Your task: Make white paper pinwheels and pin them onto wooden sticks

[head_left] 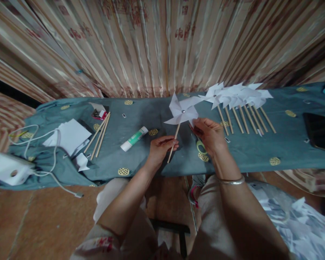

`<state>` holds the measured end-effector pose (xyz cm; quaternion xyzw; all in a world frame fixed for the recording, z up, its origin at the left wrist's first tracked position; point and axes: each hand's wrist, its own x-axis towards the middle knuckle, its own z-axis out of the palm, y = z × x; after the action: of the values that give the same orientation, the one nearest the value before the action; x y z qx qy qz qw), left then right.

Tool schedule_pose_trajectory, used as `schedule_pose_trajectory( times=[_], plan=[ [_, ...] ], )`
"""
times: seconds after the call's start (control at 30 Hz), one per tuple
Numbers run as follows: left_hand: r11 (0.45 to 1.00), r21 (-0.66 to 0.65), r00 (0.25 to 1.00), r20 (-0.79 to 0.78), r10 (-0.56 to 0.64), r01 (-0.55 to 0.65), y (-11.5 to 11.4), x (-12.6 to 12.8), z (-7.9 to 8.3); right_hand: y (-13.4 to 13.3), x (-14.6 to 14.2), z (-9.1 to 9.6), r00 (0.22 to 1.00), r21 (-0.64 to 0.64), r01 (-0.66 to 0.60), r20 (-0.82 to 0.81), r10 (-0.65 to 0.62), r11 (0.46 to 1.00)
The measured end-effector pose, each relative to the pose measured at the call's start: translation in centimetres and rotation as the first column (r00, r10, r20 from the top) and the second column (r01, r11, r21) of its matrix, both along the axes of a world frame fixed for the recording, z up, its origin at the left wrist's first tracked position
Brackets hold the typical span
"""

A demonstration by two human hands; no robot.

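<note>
A white paper pinwheel (pixel 176 108) with a silver pin at its centre stands upright above the cloth. My left hand (pixel 162 150) is closed round its wooden stick (pixel 172 151). The fingers of my right hand (pixel 209 133) pinch the tip of the pinwheel's lower right blade. Partly hidden behind my right hand lie scissors with a green handle (pixel 200 147). A glue stick (pixel 134 138) with a green label rests on the cloth left of my left hand. Several finished-looking white pinwheels (pixel 239 94) lie overlapped in a row to the right, sticks pointing toward me.
At the left are loose wooden sticks (pixel 100 135), a small red box of pins (pixel 99 114), white paper sheets (pixel 73 135) and a white charger (pixel 12 169) with its cable. A dark phone (pixel 319 130) lies at the right. A bag of paper pieces (pixel 300 224) sits below the table.
</note>
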<state>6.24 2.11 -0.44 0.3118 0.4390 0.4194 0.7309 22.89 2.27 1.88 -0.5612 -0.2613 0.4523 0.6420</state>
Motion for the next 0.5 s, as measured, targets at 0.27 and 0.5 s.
schedule_pose_trajectory(
  times=[0.27, 0.5],
  plan=[
    [1.0, 0.006, 1.0, 0.002, 0.01, -0.01, 0.1, -0.1, 0.1, -0.3, -0.7, 0.7, 0.996, -0.033, -0.03, -0.081, 0.028, 0.999],
    [1.0, 0.003, 1.0, 0.009, 0.021, -0.021, 0.2, 0.0, 0.0, -0.4, -1.3, 0.5, 0.991, -0.048, -0.089, -0.105, 0.084, 0.995]
  ],
)
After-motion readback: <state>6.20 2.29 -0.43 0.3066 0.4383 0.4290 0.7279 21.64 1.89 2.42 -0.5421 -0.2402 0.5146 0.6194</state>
